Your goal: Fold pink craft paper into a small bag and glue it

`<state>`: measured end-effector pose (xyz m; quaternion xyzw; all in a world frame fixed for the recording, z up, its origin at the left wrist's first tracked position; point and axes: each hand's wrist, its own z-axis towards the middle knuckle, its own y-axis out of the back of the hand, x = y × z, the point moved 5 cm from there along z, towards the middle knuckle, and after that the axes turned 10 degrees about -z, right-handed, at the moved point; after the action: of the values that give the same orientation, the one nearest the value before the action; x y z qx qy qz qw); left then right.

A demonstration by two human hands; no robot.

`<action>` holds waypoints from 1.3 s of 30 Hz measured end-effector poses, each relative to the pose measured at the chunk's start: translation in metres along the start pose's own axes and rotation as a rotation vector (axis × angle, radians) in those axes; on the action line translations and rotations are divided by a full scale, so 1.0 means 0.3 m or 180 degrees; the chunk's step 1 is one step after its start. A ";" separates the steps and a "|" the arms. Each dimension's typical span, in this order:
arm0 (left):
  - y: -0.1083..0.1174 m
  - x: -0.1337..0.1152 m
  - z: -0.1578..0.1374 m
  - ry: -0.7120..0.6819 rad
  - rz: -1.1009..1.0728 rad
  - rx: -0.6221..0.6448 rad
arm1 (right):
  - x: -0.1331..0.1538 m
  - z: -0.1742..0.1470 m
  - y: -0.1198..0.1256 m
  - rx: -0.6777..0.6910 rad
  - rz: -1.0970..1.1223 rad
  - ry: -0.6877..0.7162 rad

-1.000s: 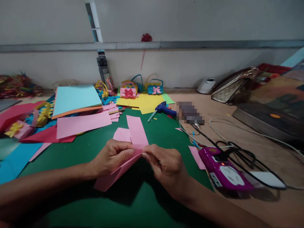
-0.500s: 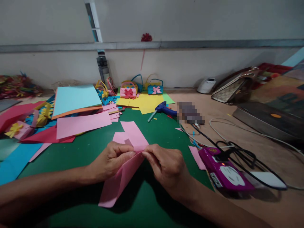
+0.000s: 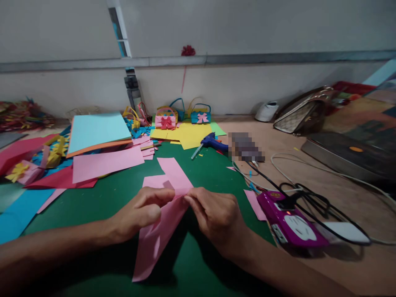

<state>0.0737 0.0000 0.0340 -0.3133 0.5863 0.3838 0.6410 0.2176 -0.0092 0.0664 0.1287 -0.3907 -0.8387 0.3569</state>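
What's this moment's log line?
right hand: pinching folded pink paper | left hand: at paper, thumb apart | blue glue gun: beyond hands

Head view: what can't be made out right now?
All in the head view:
Pink paper: its pinched edge, hidden inside the grip of the right hand.
Left hand: most fingertips, hidden behind the hand itself.
Pixelated object: what it is, masked by mosaic blocks.
Tangled strips: full extent, cut off by the left edge.
Orange sheet: most of it, covered by the light-blue sheet.
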 end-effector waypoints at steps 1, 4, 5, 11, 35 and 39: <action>-0.005 -0.011 -0.002 -0.0018 -0.0089 0.0082 | 0.000 0.001 0.000 0.0000 -0.0003 -0.0001; -0.018 -0.040 -0.006 0.0075 -0.0197 0.0192 | -0.002 0.001 -0.002 0.0005 -0.0007 -0.0036; -0.022 -0.046 -0.006 0.0137 -0.0145 0.0222 | -0.003 0.000 -0.003 0.0011 0.0001 -0.0047; -0.024 -0.068 -0.020 0.0035 0.0715 0.0135 | -0.013 -0.002 -0.012 -0.0007 0.0028 -0.0055; -0.115 0.068 -0.050 -0.0486 0.3766 0.1051 | -0.037 -0.040 -0.125 0.1895 -0.0860 -0.0371; -0.125 0.068 -0.065 -0.0382 0.3885 0.0966 | -0.046 -0.054 -0.111 0.1988 -0.0922 -0.0371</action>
<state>0.0963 -0.0333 0.0097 0.1940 0.6703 0.6098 0.3757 0.2190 0.0060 0.0300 0.2377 -0.6259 -0.7265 0.1546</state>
